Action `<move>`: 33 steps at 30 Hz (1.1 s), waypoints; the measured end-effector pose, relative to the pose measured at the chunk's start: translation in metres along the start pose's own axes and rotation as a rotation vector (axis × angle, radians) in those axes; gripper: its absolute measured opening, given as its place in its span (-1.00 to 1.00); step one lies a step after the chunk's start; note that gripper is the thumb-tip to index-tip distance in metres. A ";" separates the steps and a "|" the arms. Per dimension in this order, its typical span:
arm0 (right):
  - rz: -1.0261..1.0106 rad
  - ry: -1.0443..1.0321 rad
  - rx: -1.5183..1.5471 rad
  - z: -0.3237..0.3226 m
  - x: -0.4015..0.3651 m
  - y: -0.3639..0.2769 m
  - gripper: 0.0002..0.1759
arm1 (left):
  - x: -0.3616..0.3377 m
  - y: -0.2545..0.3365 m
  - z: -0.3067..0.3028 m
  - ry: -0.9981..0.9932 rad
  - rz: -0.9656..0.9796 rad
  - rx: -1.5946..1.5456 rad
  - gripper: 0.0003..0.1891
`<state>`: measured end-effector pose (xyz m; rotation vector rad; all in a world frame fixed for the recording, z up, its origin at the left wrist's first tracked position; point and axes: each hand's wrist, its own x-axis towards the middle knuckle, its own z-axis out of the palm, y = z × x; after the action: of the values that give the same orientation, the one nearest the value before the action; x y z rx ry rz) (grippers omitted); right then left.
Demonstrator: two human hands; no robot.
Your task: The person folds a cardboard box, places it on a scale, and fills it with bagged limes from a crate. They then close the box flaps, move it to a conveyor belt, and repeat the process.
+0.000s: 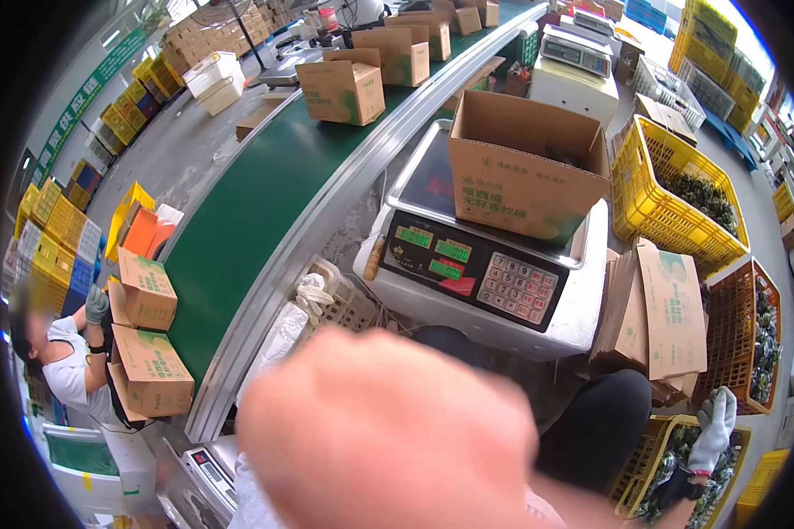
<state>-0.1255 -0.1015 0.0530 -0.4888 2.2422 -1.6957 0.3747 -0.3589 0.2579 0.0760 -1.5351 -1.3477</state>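
On the scale (582,291), upright carton (512,189), mouth up, long side left-right

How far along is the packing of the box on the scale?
Done: closed boxes sit on the green conveyor. In hand: an open box stands on the scale, something dark inside; the gloved right hand is over a yellow crate of greens; the left hand is blurred. Left: that box's flaps are open, and flat cartons lie stacked beside the scale.

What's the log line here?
left hand: blurred, foreground | right hand: gloved, over basket | box: open, on scale
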 end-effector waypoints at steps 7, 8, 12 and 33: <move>-0.248 -0.347 -0.128 0.112 -0.018 -0.081 -0.86 | 0.012 0.022 0.031 -0.300 -0.042 -0.304 -0.80; -0.332 -0.419 -0.140 0.132 -0.021 -0.097 -0.86 | 0.014 0.023 0.034 -0.348 -0.046 -0.344 -0.80; -0.721 -0.595 -0.238 0.211 -0.032 -0.155 -0.69 | 0.020 0.030 0.029 -0.484 -0.022 -0.416 -0.80; -1.296 -0.821 -0.277 0.357 -0.013 -0.206 -0.62 | 0.104 -0.231 -0.179 0.142 -0.623 -0.223 -0.27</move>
<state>0.0563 -0.4564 0.1565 -2.5063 1.4672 -1.0587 0.3276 -0.6315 0.1183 0.5339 -1.2760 -1.9466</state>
